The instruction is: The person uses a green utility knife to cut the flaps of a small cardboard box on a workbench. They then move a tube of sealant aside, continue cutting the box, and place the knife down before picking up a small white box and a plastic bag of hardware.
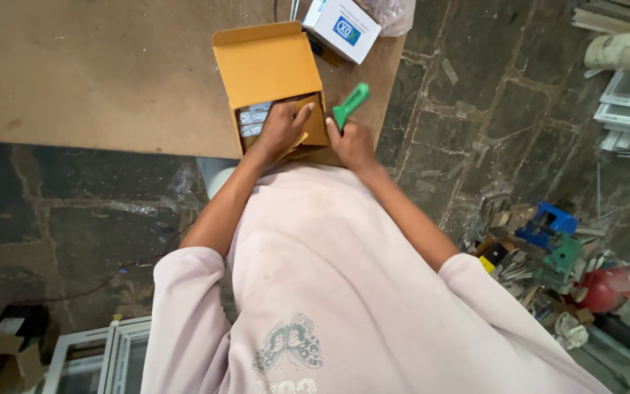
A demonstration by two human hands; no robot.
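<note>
Metal pieces [254,121] are reached for inside the open cardboard box [267,69] at the table [96,73] edge by the left hand [280,128], fingers loosely spread; a green-handled tool [349,105] is gripped in the right hand [352,143]; a steadied box is advised

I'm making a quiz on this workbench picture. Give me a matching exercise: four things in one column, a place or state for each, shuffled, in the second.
Things:
1. left hand
2. right hand
3. white box
4. red container

Places or states:
A. on the floor among clutter
B. at the table's far edge, closed
C. reaching into the open yellow cardboard box
D. gripping the green-handled tool

Pairs: 1-C, 2-D, 3-B, 4-A
</note>
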